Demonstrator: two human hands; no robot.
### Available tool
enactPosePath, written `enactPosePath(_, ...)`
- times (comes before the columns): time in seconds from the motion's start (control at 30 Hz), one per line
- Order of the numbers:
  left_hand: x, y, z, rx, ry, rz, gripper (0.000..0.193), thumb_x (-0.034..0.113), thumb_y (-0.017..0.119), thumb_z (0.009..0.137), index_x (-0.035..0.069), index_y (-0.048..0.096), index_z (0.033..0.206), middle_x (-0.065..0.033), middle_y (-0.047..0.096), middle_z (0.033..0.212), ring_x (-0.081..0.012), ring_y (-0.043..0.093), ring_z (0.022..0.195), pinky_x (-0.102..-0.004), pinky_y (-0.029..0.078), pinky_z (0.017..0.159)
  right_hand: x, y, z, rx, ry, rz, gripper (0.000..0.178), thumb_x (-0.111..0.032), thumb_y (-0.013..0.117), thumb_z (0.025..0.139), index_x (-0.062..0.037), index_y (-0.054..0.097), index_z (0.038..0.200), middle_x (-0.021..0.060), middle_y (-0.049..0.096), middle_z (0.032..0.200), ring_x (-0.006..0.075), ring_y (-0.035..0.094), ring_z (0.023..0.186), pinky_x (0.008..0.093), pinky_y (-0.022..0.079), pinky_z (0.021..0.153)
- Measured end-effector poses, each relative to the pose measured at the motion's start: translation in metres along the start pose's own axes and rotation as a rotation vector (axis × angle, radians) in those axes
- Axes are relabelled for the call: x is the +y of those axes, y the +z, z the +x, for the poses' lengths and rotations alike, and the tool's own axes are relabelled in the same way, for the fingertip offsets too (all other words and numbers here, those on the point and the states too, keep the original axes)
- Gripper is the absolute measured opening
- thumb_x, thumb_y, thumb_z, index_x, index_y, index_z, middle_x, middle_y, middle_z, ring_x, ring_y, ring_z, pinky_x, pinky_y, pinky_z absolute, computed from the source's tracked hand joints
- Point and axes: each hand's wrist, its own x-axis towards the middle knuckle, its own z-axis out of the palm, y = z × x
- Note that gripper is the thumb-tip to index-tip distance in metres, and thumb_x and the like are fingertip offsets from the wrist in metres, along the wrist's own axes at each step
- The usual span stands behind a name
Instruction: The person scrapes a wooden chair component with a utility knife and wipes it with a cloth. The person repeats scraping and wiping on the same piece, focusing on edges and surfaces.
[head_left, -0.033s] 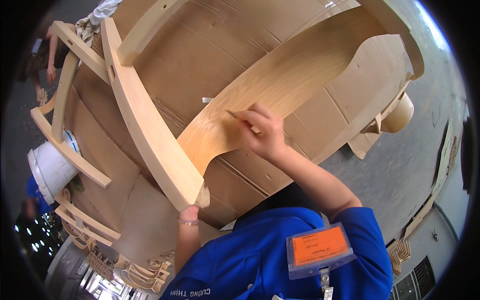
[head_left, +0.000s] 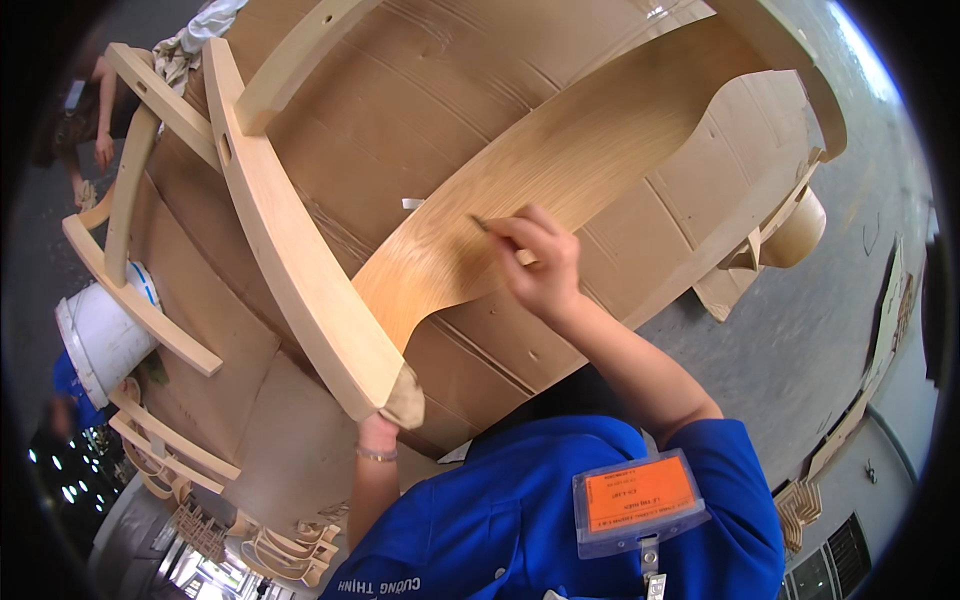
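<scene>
Cardboard (head_left: 450,125) lies under the panel (head_left: 580,140) and rail (head_left: 295,245) in the head view. The right hand (head_left: 543,262) has its grip pinched on a thin piece (head_left: 479,222) over the panel; the left hand (head_left: 377,433), by a cloth (head_left: 404,402) at the rail's end, has a grip I cannot tell.

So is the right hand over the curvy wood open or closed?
Closed: the right hand is curled around a small thin piece, its tip poking out over the curved wooden panel.

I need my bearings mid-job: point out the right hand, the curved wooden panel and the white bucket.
Right hand (head_left: 543,264): head view, middle of its back.
Curved wooden panel (head_left: 590,145): head view, broad face beyond the fingers.
White bucket (head_left: 100,342): head view, side wall.
</scene>
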Motion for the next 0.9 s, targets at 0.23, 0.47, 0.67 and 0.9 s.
enactPosePath(0.23,-0.076,0.150,-0.021,-0.494,-0.003,0.724,0.024,0.011,0.062,0.101,0.001,0.064,0.123,-0.0110,0.069,0.118,-0.0181,0.066,0.115,-0.0328,0.052,0.103,0.027,-0.099,0.013,0.183,0.225,-0.043,0.006,0.001,0.076,0.094,0.0045,0.076,0.099,0.0057,0.062,0.084,0.0117,0.059,0.073,0.0266,0.049,0.069)
enactPosePath(0.47,-0.116,0.339,0.117,-0.443,1.579,0.916,0.015,0.003,0.066,0.097,0.006,0.067,0.112,-0.0106,0.065,0.119,-0.0292,0.062,0.114,-0.0446,0.050,0.098,0.031,-0.161,0.008,0.207,0.243,-0.023,0.010,-0.004,0.075,0.098,0.0040,0.075,0.105,0.0040,0.062,0.088,0.0114,0.059,0.078,0.0257,0.049,0.074)
enactPosePath(0.67,-0.112,0.342,0.155,-0.464,1.558,1.884,0.018,0.015,0.065,0.094,0.013,0.069,0.112,-0.0081,0.063,0.126,-0.0295,0.055,0.130,-0.0456,0.045,0.109,0.035,-0.201,0.008,0.197,0.164,-0.171,0.008,-0.002,0.074,0.099,0.0043,0.075,0.104,0.0043,0.062,0.089,0.0125,0.060,0.080,0.0270,0.049,0.073)
enactPosePath(0.9,-0.080,0.254,0.094,0.439,1.480,2.067,0.020,0.014,0.060,0.098,0.011,0.067,0.117,-0.0085,0.060,0.134,-0.0315,0.052,0.133,-0.0515,0.043,0.113,0.069,-0.229,-0.007,0.178,0.233,-0.186,0.011,-0.006,0.073,0.101,0.0045,0.074,0.106,0.0003,0.059,0.092,0.0077,0.054,0.078,0.0246,0.044,0.067)
